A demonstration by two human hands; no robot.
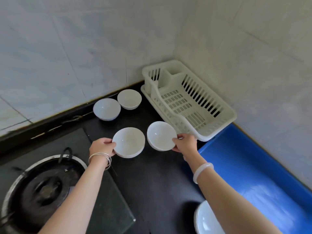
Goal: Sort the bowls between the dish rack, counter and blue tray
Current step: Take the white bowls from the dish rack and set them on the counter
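Several thin silver bangles (100,157) are worn stacked behind the left hand (101,146); one thick, smooth, milky-white bangle (201,169) is worn behind the right hand (184,144)

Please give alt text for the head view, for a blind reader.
A person holds two white bowls by their rims over a dark counter: the left bowl in the left hand, the right bowl in the right hand. By the wall stand two more bowls, beside a white dish rack; a blue tray lies at right.
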